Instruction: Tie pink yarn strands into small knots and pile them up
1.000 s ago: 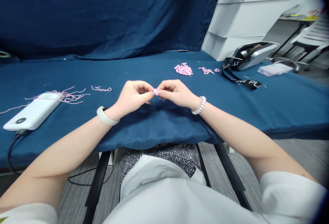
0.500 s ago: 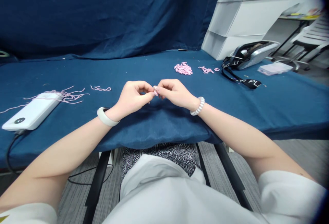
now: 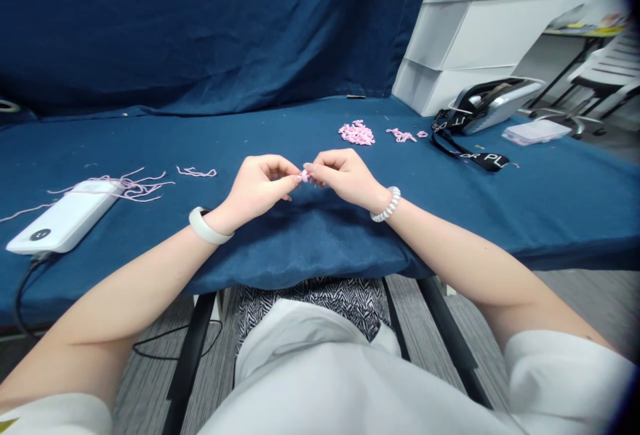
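Observation:
A small piece of pink yarn [image 3: 305, 176] is pinched between my two hands, above the front part of the blue-covered table [image 3: 280, 132]. My left hand [image 3: 264, 185] grips its left side between thumb and forefinger. From the right, my right hand [image 3: 344, 175] closes thumb and fingertips on the same piece. Fingers hide much of it, so its exact shape cannot be made out. Beyond my right hand lies a pile of small pink yarn pieces [image 3: 357, 133], with a smaller group of yarn pieces [image 3: 401, 135] to its right.
At left, loose pink yarn strands [image 3: 137, 186] lie across a white power bank [image 3: 67, 216] with a black cable. A short yarn strand [image 3: 197, 172] rests nearby. Toward the right are a black lettered strap [image 3: 483, 160], a grey-black device [image 3: 495, 107] and a flat clear box [image 3: 536, 132].
My fingertips have parted slightly, and more of the pink yarn piece shows between them. My right hand has shifted a little upward. Things on the table stay where they were.

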A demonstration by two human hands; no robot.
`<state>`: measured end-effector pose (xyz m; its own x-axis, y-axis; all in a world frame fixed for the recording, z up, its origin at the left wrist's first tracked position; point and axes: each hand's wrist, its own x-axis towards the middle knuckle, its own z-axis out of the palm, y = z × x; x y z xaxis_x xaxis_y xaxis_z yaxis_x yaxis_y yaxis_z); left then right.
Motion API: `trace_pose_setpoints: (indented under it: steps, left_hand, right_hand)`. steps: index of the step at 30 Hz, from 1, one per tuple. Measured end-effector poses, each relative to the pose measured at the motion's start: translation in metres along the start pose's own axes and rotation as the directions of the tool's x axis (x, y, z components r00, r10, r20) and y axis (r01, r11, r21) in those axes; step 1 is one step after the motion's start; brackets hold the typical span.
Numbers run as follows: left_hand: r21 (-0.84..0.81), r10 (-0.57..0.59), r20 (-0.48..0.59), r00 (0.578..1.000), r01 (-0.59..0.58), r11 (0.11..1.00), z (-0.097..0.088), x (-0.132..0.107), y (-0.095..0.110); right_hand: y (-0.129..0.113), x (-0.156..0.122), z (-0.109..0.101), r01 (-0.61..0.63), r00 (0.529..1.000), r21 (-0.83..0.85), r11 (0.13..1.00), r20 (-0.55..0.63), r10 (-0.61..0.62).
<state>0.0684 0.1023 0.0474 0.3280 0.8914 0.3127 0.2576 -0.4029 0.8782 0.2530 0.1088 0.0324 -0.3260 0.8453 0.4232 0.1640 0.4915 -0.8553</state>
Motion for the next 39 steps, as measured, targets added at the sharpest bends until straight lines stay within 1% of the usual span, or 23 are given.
trace_pose_setpoints:
  steps: [7, 12, 16, 20, 23, 25, 27, 30, 33, 39]
  left_hand:
    - [-0.076, -0.039, -0.011, 0.999, 0.039, 0.996, -0.0012, 0.0007, -0.0017]
    - [-0.137, -0.072, -0.021, 0.997, 0.068, 0.988, -0.0011, 0.0022, -0.0026]
    - [-0.176, -0.084, -0.027, 0.996, 0.078, 0.981, -0.0016, 0.0033, -0.0040]
    - [-0.161, -0.084, -0.041, 0.996, 0.076, 0.984, -0.0022, 0.0031, -0.0053]
    - [-0.133, -0.060, -0.035, 0.998, 0.055, 0.990, -0.0020, 0.0022, -0.0049]
    - [-0.109, -0.041, -0.028, 0.999, 0.037, 0.993, -0.0017, 0.0014, -0.0039]
    - [-0.079, -0.029, -0.021, 0.999, 0.027, 0.997, -0.0013, 0.0007, -0.0026]
    - [-0.026, -0.016, -0.007, 1.000, 0.016, 1.000, -0.0007, -0.0002, -0.0008]
    - [0.013, -0.009, -0.001, 1.000, 0.009, 1.000, -0.0002, -0.0009, 0.0004]
    - [0.010, -0.009, 0.013, 1.000, 0.009, 1.000, -0.0006, -0.0006, -0.0004]
  right_hand:
    - [0.0009, 0.0013, -0.0019, -0.027, 1.000, 0.065, 0.998, -0.015, 0.028]
    - [0.0047, 0.0029, -0.0041, 0.006, 0.999, 0.119, 0.993, -0.042, -0.001]
    - [0.0038, 0.0024, -0.0046, 0.018, 0.998, 0.125, 0.992, -0.058, -0.011]
    - [0.0031, 0.0027, -0.0050, 0.008, 0.998, 0.114, 0.994, -0.066, -0.001]
    - [0.0032, 0.0042, -0.0057, -0.005, 0.998, 0.150, 0.989, -0.060, 0.014]
    - [0.0029, 0.0047, -0.0055, -0.035, 0.998, 0.184, 0.982, -0.039, 0.043]
    - [0.0019, 0.0042, -0.0045, -0.071, 0.997, 0.180, 0.981, 0.011, 0.070]
    - [0.0002, 0.0015, -0.0019, -0.098, 0.992, 0.074, 0.992, 0.085, 0.092]
    - [-0.0009, -0.0009, -0.0002, -0.104, 0.988, -0.008, 0.995, 0.113, 0.105]
    - [-0.0016, 0.0005, -0.0015, -0.094, 0.986, 0.039, 0.995, 0.140, 0.087]
